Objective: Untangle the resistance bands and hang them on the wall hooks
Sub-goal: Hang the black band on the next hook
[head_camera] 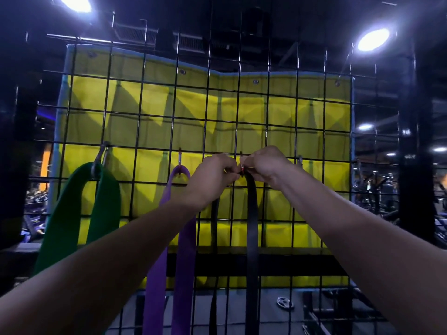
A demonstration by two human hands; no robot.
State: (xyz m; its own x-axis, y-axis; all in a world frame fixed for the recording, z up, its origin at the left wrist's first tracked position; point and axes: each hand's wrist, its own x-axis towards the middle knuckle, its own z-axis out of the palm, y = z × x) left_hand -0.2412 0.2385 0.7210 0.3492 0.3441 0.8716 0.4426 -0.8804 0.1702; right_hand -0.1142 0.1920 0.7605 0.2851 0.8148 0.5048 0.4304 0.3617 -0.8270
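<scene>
Hands meet at the third hook (241, 157) on the wire grid (145, 110): left hand (212, 175) and right hand (264, 165) both pinch the black band (251, 213) top, which hangs straight down just below the hook. Green band (72, 213) and purple band (186, 238) already hang leftward.

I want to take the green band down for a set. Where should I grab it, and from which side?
Judging by its pose, grip the green band just below its top fold, where it loops over the left hook. Come from the front and lift up and outward: the hook's open end seems to face you, and the wire grid blocks the back.
</scene>
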